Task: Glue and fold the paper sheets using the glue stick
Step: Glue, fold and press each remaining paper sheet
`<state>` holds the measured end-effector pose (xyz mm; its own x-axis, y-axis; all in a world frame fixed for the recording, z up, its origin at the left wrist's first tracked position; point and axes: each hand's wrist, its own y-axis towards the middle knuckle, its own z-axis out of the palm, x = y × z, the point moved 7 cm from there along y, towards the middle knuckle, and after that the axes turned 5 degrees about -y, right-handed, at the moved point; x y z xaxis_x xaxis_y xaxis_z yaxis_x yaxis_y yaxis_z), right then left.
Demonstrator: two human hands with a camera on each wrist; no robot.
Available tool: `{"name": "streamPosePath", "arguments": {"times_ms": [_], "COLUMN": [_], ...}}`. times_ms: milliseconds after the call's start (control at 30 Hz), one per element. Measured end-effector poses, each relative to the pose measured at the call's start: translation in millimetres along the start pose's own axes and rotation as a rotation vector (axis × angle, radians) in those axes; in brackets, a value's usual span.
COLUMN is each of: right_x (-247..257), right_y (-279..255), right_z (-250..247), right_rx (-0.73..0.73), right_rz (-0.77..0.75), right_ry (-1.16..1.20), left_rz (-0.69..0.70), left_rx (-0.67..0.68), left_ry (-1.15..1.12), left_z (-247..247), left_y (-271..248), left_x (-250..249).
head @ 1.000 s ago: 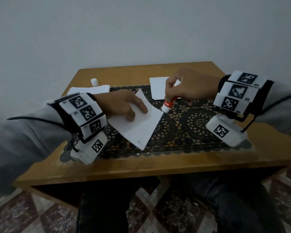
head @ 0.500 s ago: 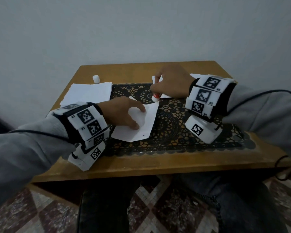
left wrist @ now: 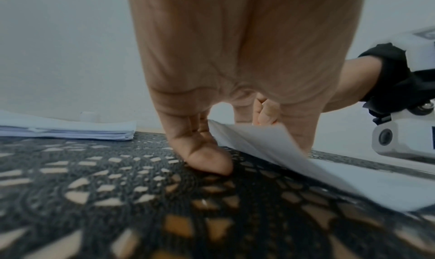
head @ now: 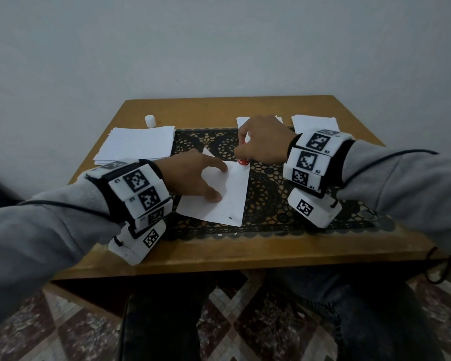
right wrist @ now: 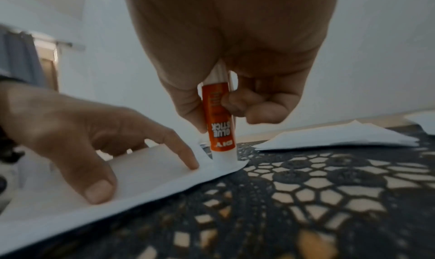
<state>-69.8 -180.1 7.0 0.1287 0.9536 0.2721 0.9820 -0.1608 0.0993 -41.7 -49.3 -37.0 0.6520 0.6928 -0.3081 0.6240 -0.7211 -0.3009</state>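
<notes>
Pressing down with spread, straight fingers, left hand (head: 190,175) pins sheet (head: 229,196) on black lace mat (head: 266,194), forefinger and thumb flat on the paper, little finger on the mat. Curled round glue stick (right wrist: 219,121), right hand (head: 264,142) holds it upright, tip touching the sheet's far right corner, just beside the left forefinger. Lying further off: paper stack (head: 137,145) at far left of wooden desk (head: 245,254), small white cap (head: 150,120) behind it, loose sheets (head: 314,122) at far right. Lifting slightly off the mat, sheet's left edge.
</notes>
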Motion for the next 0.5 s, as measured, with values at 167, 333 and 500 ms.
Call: {"name": "streamPosePath", "arguments": {"times_ms": [167, 333, 500], "right_x": [5, 12, 23], "right_y": [-3, -14, -30], "right_z": [2, 2, 6], "right_rx": [0.043, 0.087, 0.109], "right_rz": [0.016, -0.016, -0.074], "right_ry": [0.008, 0.063, 0.076], "left_rz": [-0.010, -0.011, -0.023], "left_rx": [0.010, 0.013, 0.020], "left_ry": [0.003, -0.006, -0.013], "left_z": [2, 2, 2], "left_y": [2, 3, 2], "left_x": [3, 4, 3]}}
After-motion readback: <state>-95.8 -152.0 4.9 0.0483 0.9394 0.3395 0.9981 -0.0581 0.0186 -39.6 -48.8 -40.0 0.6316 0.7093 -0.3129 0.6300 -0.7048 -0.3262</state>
